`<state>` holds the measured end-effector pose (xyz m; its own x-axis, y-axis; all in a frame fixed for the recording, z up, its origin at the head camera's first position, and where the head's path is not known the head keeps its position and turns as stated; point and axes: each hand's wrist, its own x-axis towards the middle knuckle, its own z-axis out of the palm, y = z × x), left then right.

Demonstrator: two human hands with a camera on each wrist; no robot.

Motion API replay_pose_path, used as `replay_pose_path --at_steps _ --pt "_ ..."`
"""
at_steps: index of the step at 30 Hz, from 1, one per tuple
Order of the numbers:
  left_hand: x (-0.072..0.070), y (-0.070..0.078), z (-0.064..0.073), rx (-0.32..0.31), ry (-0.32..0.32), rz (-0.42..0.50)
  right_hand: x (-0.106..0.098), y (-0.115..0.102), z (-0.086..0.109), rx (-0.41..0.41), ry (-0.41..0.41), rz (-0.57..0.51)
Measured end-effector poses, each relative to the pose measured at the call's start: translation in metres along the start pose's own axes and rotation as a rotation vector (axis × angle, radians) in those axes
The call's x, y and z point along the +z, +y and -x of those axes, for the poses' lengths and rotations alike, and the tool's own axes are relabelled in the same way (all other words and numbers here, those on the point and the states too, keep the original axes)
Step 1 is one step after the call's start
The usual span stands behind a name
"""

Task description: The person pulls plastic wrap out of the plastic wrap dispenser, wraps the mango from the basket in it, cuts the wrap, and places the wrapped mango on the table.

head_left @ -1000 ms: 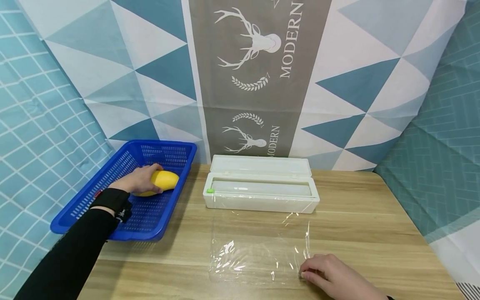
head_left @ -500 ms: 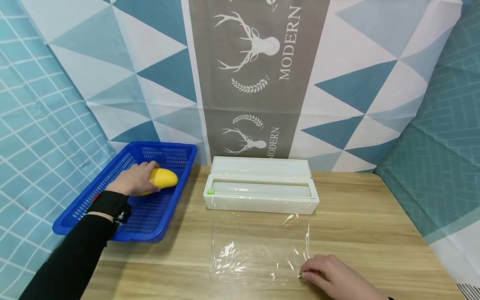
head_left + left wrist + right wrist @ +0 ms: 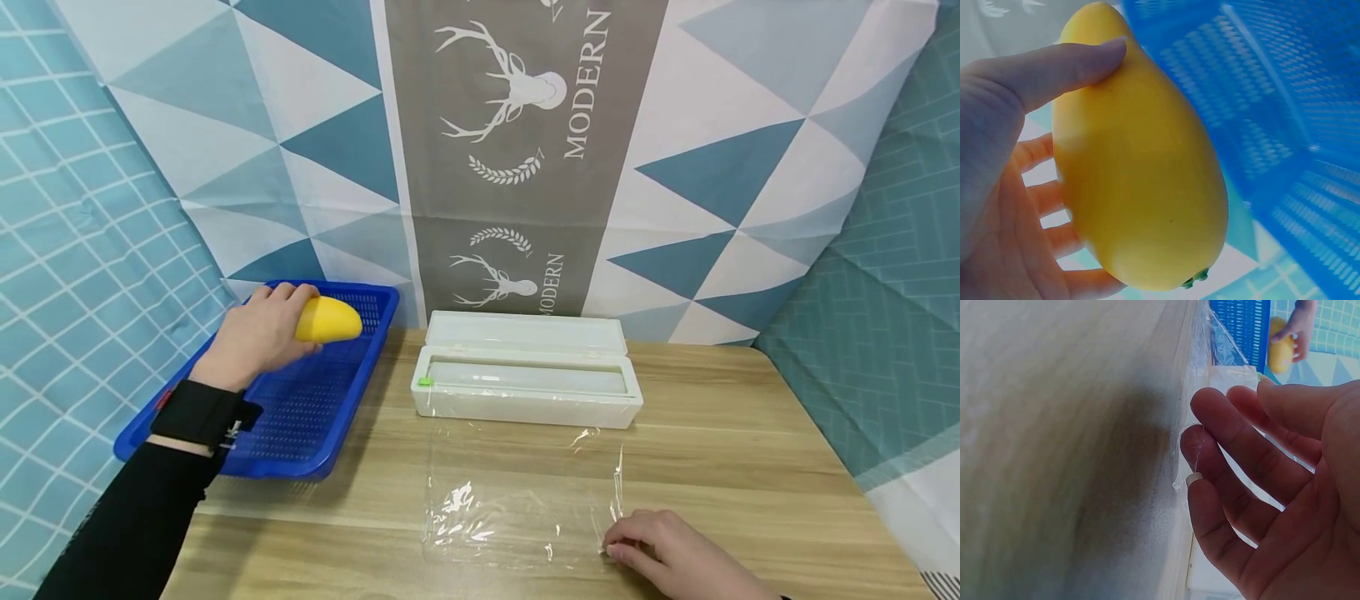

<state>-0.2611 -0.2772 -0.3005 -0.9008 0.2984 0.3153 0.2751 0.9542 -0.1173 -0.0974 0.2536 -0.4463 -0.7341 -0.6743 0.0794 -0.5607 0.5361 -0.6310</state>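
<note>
My left hand (image 3: 258,333) grips a smooth yellow mango (image 3: 327,320) and holds it above the blue basket (image 3: 360,392). In the left wrist view the thumb lies across the mango (image 3: 1141,169) near its narrower end, the other fingers lie along its far side, and a small green stem stub shows at the bottom. At the lower right in the head view, my right hand (image 3: 671,554) pinches the near right corner of a sheet of clear cling film (image 3: 517,508). In the right wrist view the film wrinkles at the curled fingertips (image 3: 1200,447).
A white cling film box (image 3: 525,406) with its lid raised stands at the back of the wooden table (image 3: 720,442). A small green slider (image 3: 425,382) sits at its left end. The film runs from the box toward the front. Patterned cloth walls (image 3: 517,192) enclose the table.
My left hand has raised the mango from the basket's floor, moving up and toward the back. The right hand stays at the film's corner.
</note>
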Motion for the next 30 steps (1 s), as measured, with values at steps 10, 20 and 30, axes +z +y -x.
replay_pose_path --at_steps 10,20,30 --pt "-0.023 0.052 0.006 0.102 0.130 0.075 0.000 0.000 0.000 0.013 -0.015 -0.011" --pt "-0.025 0.102 0.018 0.188 0.169 0.150 0.001 0.001 0.000 0.017 -0.015 -0.011" --pt "-0.010 0.148 0.031 0.314 0.178 0.194 0.003 0.001 0.000 -0.026 0.011 0.003"
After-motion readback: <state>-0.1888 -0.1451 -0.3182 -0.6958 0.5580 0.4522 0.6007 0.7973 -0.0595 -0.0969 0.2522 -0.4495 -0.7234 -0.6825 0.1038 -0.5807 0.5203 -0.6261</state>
